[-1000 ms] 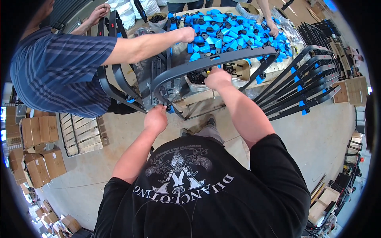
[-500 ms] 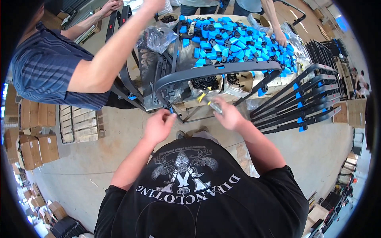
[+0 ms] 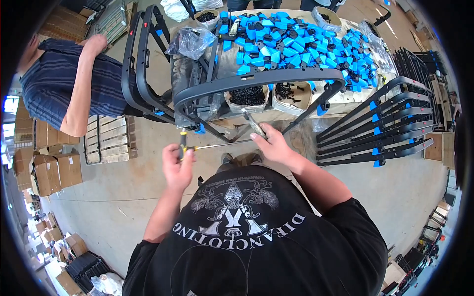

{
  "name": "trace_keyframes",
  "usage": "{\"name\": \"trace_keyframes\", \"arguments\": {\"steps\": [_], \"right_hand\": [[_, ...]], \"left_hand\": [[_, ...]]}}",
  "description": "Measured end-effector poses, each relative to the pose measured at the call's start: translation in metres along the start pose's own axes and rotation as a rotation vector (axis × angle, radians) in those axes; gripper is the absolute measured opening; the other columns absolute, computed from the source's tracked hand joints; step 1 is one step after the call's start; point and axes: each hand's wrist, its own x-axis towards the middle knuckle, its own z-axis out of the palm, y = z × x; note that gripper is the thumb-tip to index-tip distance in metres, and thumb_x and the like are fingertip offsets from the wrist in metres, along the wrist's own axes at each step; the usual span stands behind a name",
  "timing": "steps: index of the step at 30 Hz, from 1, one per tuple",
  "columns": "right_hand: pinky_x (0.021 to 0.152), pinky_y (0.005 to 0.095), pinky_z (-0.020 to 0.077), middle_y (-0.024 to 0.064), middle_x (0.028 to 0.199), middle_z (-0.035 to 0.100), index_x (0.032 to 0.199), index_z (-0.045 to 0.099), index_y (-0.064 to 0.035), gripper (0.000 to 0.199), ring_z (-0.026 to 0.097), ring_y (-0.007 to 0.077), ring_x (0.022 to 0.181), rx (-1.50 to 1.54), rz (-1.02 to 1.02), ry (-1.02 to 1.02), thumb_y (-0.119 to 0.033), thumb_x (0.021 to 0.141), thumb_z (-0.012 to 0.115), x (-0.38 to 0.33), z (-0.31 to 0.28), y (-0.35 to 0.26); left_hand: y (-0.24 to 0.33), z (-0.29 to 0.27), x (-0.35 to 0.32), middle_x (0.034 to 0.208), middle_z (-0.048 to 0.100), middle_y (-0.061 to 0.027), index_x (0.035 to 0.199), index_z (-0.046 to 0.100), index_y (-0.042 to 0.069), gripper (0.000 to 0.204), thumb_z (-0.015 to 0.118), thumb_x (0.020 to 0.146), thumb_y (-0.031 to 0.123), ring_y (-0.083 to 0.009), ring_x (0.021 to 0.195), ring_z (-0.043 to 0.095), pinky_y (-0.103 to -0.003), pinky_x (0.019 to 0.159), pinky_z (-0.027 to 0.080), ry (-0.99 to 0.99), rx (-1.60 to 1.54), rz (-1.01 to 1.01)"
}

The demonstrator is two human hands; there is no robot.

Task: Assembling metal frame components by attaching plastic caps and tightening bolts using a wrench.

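Note:
My left hand (image 3: 177,167) is closed on a T-handled driver (image 3: 183,142) with a black-and-yellow grip; its thin shaft appears to run right, below my other hand. In my right hand (image 3: 274,144) is a slim silver-grey metal hand tool (image 3: 253,123), its end pointing up toward the table; its exact kind is unclear. Just beyond both hands, a dark curved frame (image 3: 261,76) stands arched across the table's near edge, with blue pieces (image 3: 199,128) low on its legs. Behind it sit a box of small black parts (image 3: 247,95) and a box of black bolts (image 3: 292,93).
Blue and black plastic pieces (image 3: 291,44) heap on the table (image 3: 224,61). Several similar frames (image 3: 377,130) lean at the right; more frames (image 3: 140,64) stand left, beside a person in a striped shirt (image 3: 84,79). Cartons (image 3: 57,172) and a pallet (image 3: 106,138) lie further left.
The black-and-yellow driver has passed from my right hand to my left. My left hand has dropped away from the frame. The person at left has drawn an arm back from the frames.

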Motion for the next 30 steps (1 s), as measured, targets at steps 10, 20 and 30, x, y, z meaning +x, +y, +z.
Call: {"name": "trace_keyframes", "arguments": {"steps": [10, 20, 30], "right_hand": [[0.056, 0.0279, 0.0450, 0.0027, 0.080, 0.058, 0.112, 0.052, -0.0029, 0.020, 0.054, 0.0100, 0.062, 0.342, 0.189, -0.141, -0.006, 0.094, 0.058, -0.003, 0.041, -0.009], [0.063, 0.0334, 0.0486, 0.0057, 0.078, 0.060, 0.107, 0.054, -0.0025, 0.019, 0.059, 0.0153, 0.068, 0.230, 0.298, 0.016, -0.011, 0.091, 0.059, -0.039, 0.088, -0.002], [0.053, 0.0263, 0.0444, 0.0024, 0.076, 0.056, 0.108, 0.050, -0.0042, 0.019, 0.053, 0.0094, 0.060, 0.044, 0.344, 0.113, -0.006, 0.091, 0.059, -0.056, 0.121, -0.008]], "left_hand": [[-0.087, -0.027, 0.057, 0.078, 0.056, -0.0012, 0.110, 0.053, 0.004, 0.018, 0.060, 0.103, 0.018, -0.0099, 0.068, 0.054, -0.024, 0.063, 0.045, 0.201, -0.255, -0.259], [-0.133, -0.021, 0.088, 0.070, 0.045, 0.0037, 0.109, 0.046, 0.010, 0.016, 0.059, 0.103, 0.015, -0.0042, 0.055, 0.040, -0.023, 0.046, 0.030, 0.145, -0.312, -0.234], [-0.122, -0.031, 0.090, 0.071, 0.048, 0.0010, 0.112, 0.046, 0.010, 0.018, 0.058, 0.103, 0.021, -0.0065, 0.053, 0.041, -0.025, 0.044, 0.031, 0.067, -0.476, -0.375]]}}
